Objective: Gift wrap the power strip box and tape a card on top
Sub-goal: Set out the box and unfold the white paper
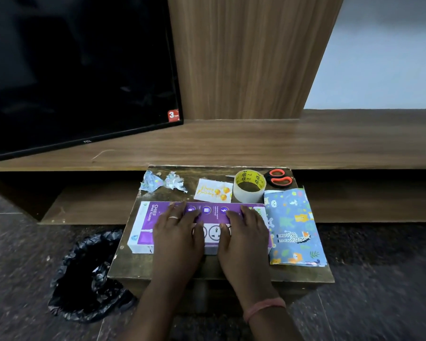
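The purple and white power strip box lies flat across the small wooden table. My left hand and my right hand rest palm down on its top, side by side, fingers straight. Folded blue wrapping paper with cartoon animals lies to the right of the box, touching its end. A white birthday card with gold balloons lies behind the box. Beside the card stands a roll of clear tape with a yellow core.
Orange-handled scissors lie at the table's back right corner. Two crumpled paper scraps sit at the back left. A black bin bag is on the floor to the left. A TV stands on the wooden shelf unit behind.
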A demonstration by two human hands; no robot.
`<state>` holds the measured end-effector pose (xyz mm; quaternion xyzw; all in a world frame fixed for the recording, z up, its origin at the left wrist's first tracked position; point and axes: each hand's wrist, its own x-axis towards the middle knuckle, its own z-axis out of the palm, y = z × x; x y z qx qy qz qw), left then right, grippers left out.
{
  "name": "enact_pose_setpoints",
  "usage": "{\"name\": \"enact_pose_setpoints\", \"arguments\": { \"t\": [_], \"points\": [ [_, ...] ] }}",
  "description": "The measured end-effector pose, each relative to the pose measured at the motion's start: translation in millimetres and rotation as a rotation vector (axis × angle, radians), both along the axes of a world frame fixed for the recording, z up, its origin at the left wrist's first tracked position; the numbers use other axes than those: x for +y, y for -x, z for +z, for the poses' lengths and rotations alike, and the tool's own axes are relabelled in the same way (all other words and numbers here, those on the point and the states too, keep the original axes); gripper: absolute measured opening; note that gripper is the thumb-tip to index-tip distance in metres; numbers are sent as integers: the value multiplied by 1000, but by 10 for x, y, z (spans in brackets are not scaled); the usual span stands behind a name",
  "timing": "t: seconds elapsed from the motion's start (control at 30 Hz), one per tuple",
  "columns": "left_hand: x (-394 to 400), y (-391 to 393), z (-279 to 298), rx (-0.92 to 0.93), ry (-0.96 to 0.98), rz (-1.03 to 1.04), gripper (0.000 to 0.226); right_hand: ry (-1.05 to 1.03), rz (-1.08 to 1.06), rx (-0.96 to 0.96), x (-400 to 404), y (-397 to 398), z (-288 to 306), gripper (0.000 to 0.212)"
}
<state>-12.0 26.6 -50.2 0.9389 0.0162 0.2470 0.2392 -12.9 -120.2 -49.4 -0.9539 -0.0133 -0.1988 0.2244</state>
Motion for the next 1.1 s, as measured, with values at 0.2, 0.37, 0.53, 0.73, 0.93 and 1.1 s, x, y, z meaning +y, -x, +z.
{"name": "enact_pose_setpoints", "arguments": {
  "t": [0.2, 0.37, 0.53, 0.73, 0.93, 1.1],
  "points": [
    [183, -29, 86, 167, -106, 235, 58, 71, -176, 42, 45, -121, 62, 47],
    [430, -41, 152, 299, 53, 305, 73, 86, -182, 140, -3, -149, 35, 48],
    [510, -41, 232, 201, 131, 314, 57, 42, -198, 69, 6, -184, 102, 41],
    [408, 5, 150, 288, -42, 389, 50, 95, -172, 99, 95, -126, 72, 44],
    [381, 9, 155, 253, 33, 409, 47, 73, -182, 79, 88, -132, 93, 47],
    [358, -8, 141, 254, -8, 391, 46, 66, -194, 85, 80, -136, 103, 49]
  ]
}}
